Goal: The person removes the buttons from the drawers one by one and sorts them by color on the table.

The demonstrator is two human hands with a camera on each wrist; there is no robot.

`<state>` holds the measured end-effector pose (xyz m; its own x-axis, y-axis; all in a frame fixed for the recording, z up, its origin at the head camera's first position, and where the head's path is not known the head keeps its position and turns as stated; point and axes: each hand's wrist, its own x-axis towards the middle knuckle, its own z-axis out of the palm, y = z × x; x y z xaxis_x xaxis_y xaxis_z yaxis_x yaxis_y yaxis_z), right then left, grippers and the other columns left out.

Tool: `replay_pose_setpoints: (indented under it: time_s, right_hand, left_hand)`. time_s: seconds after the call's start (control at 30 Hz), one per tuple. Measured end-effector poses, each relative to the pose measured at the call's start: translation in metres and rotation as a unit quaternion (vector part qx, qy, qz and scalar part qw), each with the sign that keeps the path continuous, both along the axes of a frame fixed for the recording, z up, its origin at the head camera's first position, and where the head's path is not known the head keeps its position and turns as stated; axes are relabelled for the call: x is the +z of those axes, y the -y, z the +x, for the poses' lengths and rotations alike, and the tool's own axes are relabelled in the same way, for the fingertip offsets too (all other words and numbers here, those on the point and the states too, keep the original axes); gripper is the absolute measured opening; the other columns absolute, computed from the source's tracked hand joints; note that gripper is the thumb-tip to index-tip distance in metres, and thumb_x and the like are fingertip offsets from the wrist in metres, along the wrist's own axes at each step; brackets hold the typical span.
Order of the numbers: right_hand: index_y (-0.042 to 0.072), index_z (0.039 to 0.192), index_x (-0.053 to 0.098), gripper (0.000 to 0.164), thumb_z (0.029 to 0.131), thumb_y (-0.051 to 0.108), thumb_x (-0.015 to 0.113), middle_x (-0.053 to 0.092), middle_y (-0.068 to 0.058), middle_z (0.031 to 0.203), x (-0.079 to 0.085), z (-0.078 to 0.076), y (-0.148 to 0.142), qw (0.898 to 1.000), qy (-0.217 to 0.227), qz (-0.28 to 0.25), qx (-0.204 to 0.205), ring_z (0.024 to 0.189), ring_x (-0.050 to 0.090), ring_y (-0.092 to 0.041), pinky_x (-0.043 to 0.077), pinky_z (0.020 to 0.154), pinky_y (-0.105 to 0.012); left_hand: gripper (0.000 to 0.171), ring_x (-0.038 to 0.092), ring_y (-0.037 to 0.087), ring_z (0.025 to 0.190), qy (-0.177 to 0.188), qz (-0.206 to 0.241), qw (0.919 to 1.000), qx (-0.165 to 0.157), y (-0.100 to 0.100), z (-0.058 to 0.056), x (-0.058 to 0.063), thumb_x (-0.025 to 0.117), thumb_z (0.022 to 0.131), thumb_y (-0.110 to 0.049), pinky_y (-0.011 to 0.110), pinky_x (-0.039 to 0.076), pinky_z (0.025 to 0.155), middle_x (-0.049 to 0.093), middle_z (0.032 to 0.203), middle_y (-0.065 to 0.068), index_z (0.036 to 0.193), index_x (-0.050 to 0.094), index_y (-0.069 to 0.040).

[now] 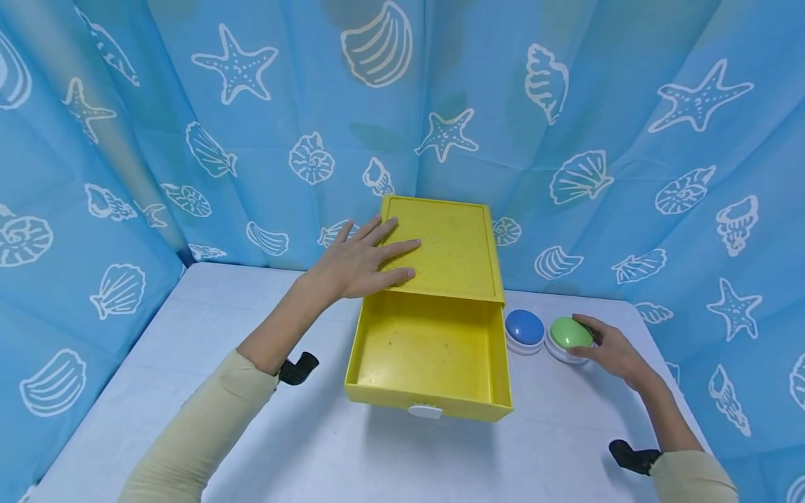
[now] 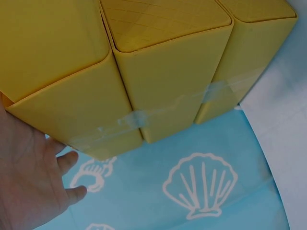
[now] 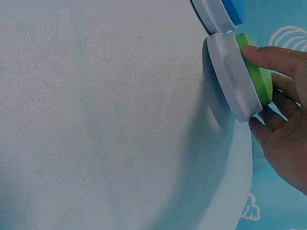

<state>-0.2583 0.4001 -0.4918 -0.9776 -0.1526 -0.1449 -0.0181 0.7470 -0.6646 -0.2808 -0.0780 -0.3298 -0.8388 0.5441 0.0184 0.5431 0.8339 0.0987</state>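
Observation:
A yellow drawer box (image 1: 440,248) stands against the curtain, and its yellow drawer (image 1: 434,349) is pulled out toward me, with a white handle (image 1: 425,411) on the front. My left hand (image 1: 355,265) rests on the top left edge of the box, fingers spread and straight. In the left wrist view the same hand (image 2: 29,167) lies beside the yellow casing. On the right, my right hand (image 1: 610,349) holds a round green push button (image 1: 571,333) with a white base. The right wrist view shows the thumb on the green dome (image 3: 259,72) and curled fingers around the far side.
A blue push button (image 1: 525,327) with a white base sits between the drawer box and the green one. White cloth (image 1: 283,433) covers the table. A blue shell-patterned curtain (image 1: 264,140) hangs behind and at both sides. Clear tape (image 2: 136,118) crosses the yellow casings.

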Motion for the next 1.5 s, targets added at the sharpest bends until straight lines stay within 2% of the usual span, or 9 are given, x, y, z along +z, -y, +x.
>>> replay_pose_setpoints:
  time_s: [0.23, 0.47, 0.77, 0.93, 1.07, 1.2, 1.37, 1.43, 1.5]
  right_hand:
    - [0.01, 0.146, 0.027, 0.085, 0.079, 0.042, 0.07, 0.024, -0.023, 0.145, -0.024, -0.015, -0.015, 1.0, -0.005, -0.005, 0.0, 0.129, 0.019, -0.047, 0.024, 0.095, -0.063]
    - [0.012, 0.148, 0.021, 0.091, 0.077, 0.045, 0.069, 0.017, -0.025, 0.147, -0.027, -0.016, -0.021, 1.0, 0.015, -0.026, 0.002, 0.13, 0.013, -0.05, 0.02, 0.094, -0.066]
    - [0.016, 0.148, 0.021, 0.091, 0.077, 0.046, 0.069, 0.017, -0.022, 0.148, -0.045, -0.024, -0.033, 0.999, 0.009, -0.039, -0.001, 0.131, 0.012, -0.049, 0.018, 0.093, -0.069]
    - [0.016, 0.148, 0.019, 0.088, 0.08, 0.042, 0.068, 0.014, -0.022, 0.149, -0.036, -0.019, -0.028, 0.998, 0.013, -0.054, 0.005, 0.132, 0.008, -0.049, 0.015, 0.092, -0.071]
    - [0.017, 0.148, 0.02, 0.083, 0.082, 0.042, 0.065, 0.008, -0.02, 0.151, -0.015, -0.008, -0.013, 0.999, 0.007, -0.043, -0.013, 0.133, 0.002, -0.048, 0.011, 0.09, -0.073]
    - [0.01, 0.146, 0.025, 0.076, 0.087, 0.044, 0.058, 0.006, -0.023, 0.15, 0.006, 0.001, 0.002, 0.998, -0.033, -0.019, -0.045, 0.132, 0.001, -0.049, 0.012, 0.088, -0.075]
    - [0.019, 0.141, 0.039, 0.064, 0.088, 0.051, 0.054, 0.027, -0.014, 0.146, -0.015, -0.009, -0.01, 0.988, -0.141, 0.0, -0.057, 0.133, 0.02, -0.038, 0.026, 0.095, -0.062]
    - [0.018, 0.139, 0.042, 0.059, 0.089, 0.047, 0.055, 0.032, -0.013, 0.144, -0.008, -0.004, -0.002, 0.985, -0.164, -0.016, -0.057, 0.132, 0.025, -0.036, 0.029, 0.095, -0.058]
    - [0.014, 0.138, 0.043, 0.056, 0.091, 0.041, 0.055, 0.035, -0.014, 0.142, 0.017, 0.011, 0.018, 0.984, -0.163, -0.036, -0.056, 0.13, 0.028, -0.036, 0.031, 0.096, -0.051]
  left_hand:
    - [0.063, -0.002, 0.022, 0.139, -0.003, -0.001, 1.0, 0.004, 0.001, 0.001, 0.001, 0.016, 0.086, -0.072, 0.055, 0.0, 0.105, 0.005, 0.153, 0.001, 0.143, 0.019, -0.046]
    - [0.065, -0.001, 0.023, 0.139, -0.004, 0.004, 1.0, 0.002, 0.001, 0.001, 0.0, 0.015, 0.085, -0.073, 0.056, 0.001, 0.105, 0.005, 0.153, 0.001, 0.143, 0.019, -0.045]
    - [0.065, 0.0, 0.023, 0.139, -0.01, 0.006, 0.9999, 0.001, 0.0, 0.0, 0.0, 0.014, 0.085, -0.073, 0.056, 0.002, 0.105, 0.006, 0.153, 0.001, 0.143, 0.02, -0.045]
    - [0.064, -0.002, 0.022, 0.139, -0.003, 0.009, 1.0, 0.002, 0.0, 0.0, 0.001, 0.016, 0.086, -0.073, 0.056, 0.001, 0.105, 0.005, 0.153, 0.001, 0.143, 0.02, -0.045]
    - [0.064, -0.002, 0.022, 0.139, -0.002, 0.008, 1.0, 0.002, 0.0, 0.0, 0.0, 0.015, 0.086, -0.073, 0.055, 0.001, 0.106, 0.005, 0.153, 0.001, 0.143, 0.02, -0.045]
    - [0.064, -0.002, 0.023, 0.139, -0.002, 0.005, 1.0, -0.002, -0.001, 0.0, -0.001, 0.015, 0.086, -0.073, 0.056, 0.002, 0.105, 0.005, 0.153, 0.002, 0.143, 0.019, -0.045]
    - [0.064, -0.002, 0.024, 0.139, -0.003, 0.004, 1.0, -0.002, -0.001, 0.001, -0.002, 0.015, 0.086, -0.072, 0.056, 0.001, 0.105, 0.005, 0.153, 0.001, 0.143, 0.019, -0.045]
    - [0.063, -0.002, 0.024, 0.139, -0.005, 0.005, 1.0, 0.0, -0.001, 0.002, -0.002, 0.016, 0.086, -0.072, 0.056, 0.001, 0.105, 0.005, 0.153, 0.001, 0.143, 0.019, -0.045]
    - [0.063, -0.002, 0.023, 0.139, -0.006, 0.006, 1.0, 0.001, 0.0, 0.002, -0.001, 0.016, 0.086, -0.072, 0.056, 0.001, 0.105, 0.005, 0.153, 0.002, 0.143, 0.02, -0.045]
